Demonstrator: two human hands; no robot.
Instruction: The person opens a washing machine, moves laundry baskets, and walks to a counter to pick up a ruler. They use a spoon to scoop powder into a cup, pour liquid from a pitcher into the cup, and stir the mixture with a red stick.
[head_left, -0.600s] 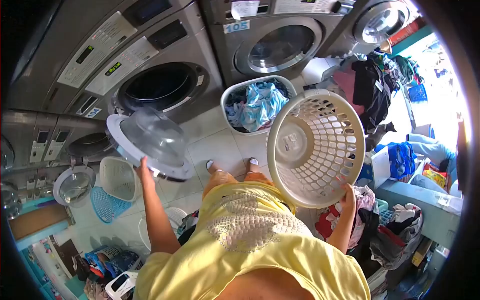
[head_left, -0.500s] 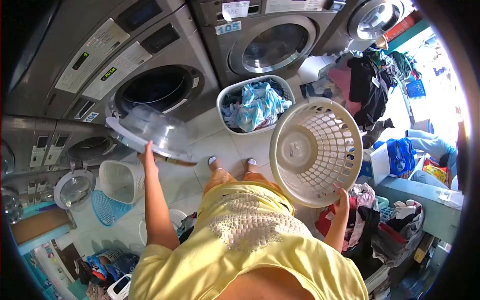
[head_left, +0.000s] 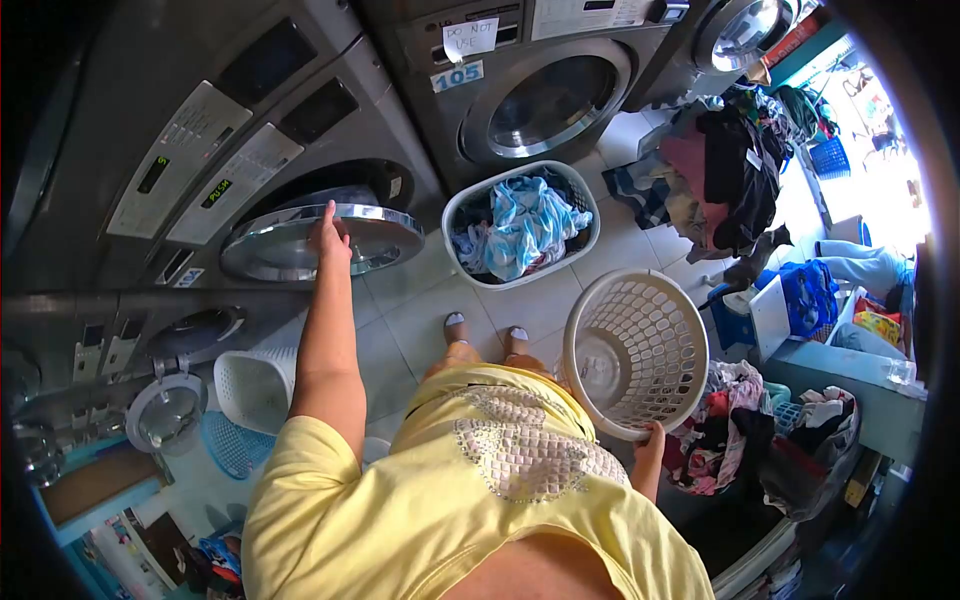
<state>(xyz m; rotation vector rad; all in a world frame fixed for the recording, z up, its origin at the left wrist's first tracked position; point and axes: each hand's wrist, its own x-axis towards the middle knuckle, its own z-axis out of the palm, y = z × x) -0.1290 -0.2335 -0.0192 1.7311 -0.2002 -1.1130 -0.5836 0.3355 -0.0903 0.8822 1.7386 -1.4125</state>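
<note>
In the head view, my left hand (head_left: 330, 240) lies against the round washer door (head_left: 275, 250), its fingers stretched out on the outer face. That door, with a shiny metal rim, is nearly closed over the dark drum opening of the machine on the left. My right hand (head_left: 651, 440) grips the rim of a cream laundry basket (head_left: 682, 355). The basket is tilted so that its inside shows, and no clothes are visible in it. Ahead of my feet, a white rectangular basket (head_left: 452, 235) holds blue and white laundry (head_left: 530, 230).
Washer 105 (head_left: 455, 140) bears a "DO NOT USE" note (head_left: 470, 38). Clothes (head_left: 735, 180) are piled on the right-hand floor, with more laundry (head_left: 740, 420) beside my right arm. At left are a white basket (head_left: 250, 390), a blue basket (head_left: 235, 440) and another open door (head_left: 168, 412).
My left hand has swung the washer door up and towards its machine, from wide open to nearly closed. The cream basket in my right hand has dropped lower.
</note>
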